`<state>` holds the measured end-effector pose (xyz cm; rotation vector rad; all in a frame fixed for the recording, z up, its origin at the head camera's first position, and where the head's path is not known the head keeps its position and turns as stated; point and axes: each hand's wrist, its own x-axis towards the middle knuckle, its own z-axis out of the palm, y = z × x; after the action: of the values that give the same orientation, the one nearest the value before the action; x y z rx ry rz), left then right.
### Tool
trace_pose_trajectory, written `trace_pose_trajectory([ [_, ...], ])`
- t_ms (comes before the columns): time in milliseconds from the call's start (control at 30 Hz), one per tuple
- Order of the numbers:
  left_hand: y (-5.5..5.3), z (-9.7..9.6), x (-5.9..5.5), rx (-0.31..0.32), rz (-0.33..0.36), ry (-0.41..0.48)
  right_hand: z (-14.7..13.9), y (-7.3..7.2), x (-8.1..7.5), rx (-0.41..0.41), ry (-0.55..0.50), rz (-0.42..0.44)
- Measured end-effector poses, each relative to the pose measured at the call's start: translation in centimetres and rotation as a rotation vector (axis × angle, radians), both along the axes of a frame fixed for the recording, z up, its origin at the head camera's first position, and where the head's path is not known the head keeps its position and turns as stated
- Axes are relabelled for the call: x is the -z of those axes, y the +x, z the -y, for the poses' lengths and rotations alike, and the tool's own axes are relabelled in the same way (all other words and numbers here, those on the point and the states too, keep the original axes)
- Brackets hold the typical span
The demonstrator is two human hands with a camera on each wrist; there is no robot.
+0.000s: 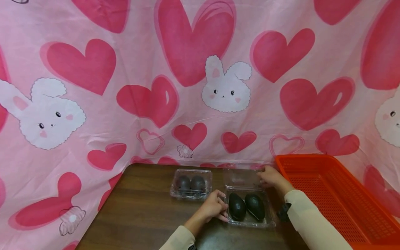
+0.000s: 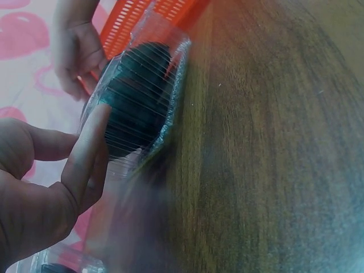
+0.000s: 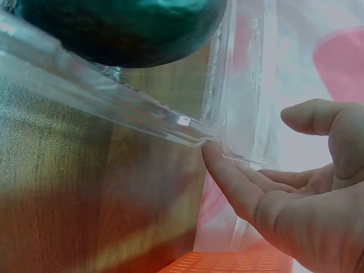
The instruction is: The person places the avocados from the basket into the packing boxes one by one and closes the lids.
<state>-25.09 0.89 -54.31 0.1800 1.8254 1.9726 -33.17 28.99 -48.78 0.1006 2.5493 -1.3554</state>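
A clear hinged plastic box [image 1: 250, 224] stands on the wooden table with its lid [image 1: 240, 177] raised at the back. Two dark green avocados [image 1: 237, 206] lie side by side in its base. My left hand [image 1: 214, 206] is at the box's left side; its thumb and fingers pinch the edge in the left wrist view. My right hand [image 1: 271, 177] is at the lid's right edge. In the right wrist view its fingertips [image 3: 213, 156] touch the plastic near the hinge corner, while the thumb [image 3: 307, 116] stands apart from it.
A second clear box [image 1: 191, 184], closed over two dark round fruits, stands left of the open one. On the right is a large orange-red perforated basket [image 1: 339, 170]. Behind the table [image 1: 150, 215] hangs a pink cloth [image 1: 193, 118] with hearts and rabbits.
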Motion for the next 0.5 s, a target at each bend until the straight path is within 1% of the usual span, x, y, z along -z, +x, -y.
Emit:
trace_pose_trajectory([
  [233, 0.0, 0.0, 0.0, -0.003, -0.005, 0.003, -0.2, 0.5, -1.1, -0.011, 0.031, -0.044],
  [500, 0.0, 0.1, -0.1, -0.006, -0.013, -0.003, -0.4, 2.1, -2.7, -0.032, 0.033, -0.111],
])
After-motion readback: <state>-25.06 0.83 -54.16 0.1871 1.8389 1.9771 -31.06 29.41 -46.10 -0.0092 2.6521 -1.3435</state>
